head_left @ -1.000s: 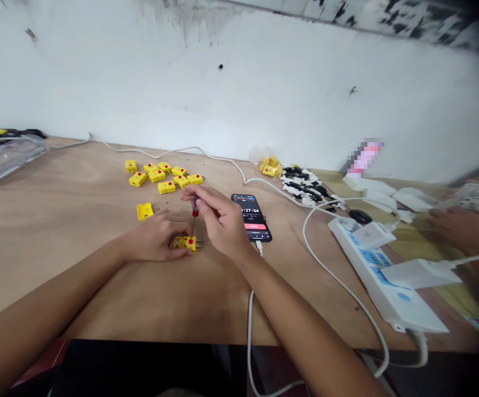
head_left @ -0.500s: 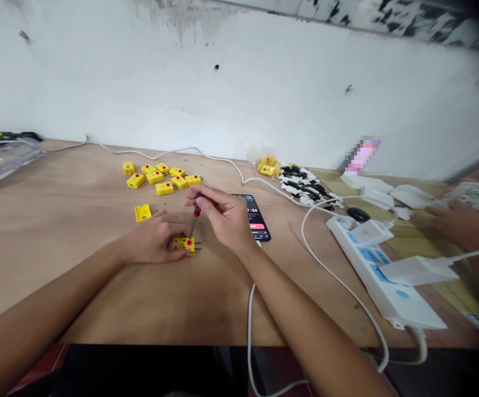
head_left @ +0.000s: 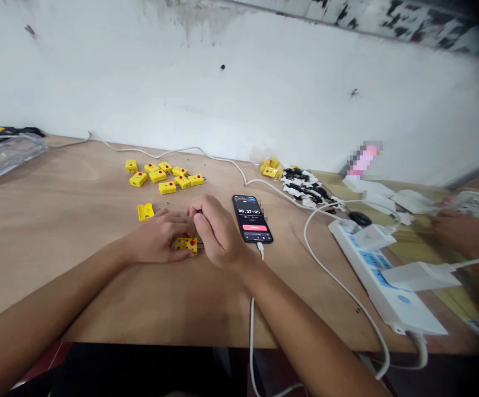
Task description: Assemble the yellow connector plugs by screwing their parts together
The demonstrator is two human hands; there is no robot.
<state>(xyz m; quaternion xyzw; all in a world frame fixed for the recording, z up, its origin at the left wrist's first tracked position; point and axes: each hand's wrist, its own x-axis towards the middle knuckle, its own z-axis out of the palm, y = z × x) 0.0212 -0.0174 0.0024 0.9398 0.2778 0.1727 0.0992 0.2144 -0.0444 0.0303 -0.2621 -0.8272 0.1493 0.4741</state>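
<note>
Plywood bench (head_left: 57, 231), yellow connector (head_left: 186, 245) against left hand (head_left: 159, 238)

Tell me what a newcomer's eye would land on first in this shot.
The bright yellow plug connectors stand out first, clustered on the wooden table left of centre, with one more connector at the left hand. Next comes the phone, lit with a running clock, just beyond the right hand.

Phone (head_left: 251, 219) crowds right hand (head_left: 216, 231); yellow connectors (head_left: 157, 175) ahead.
</note>
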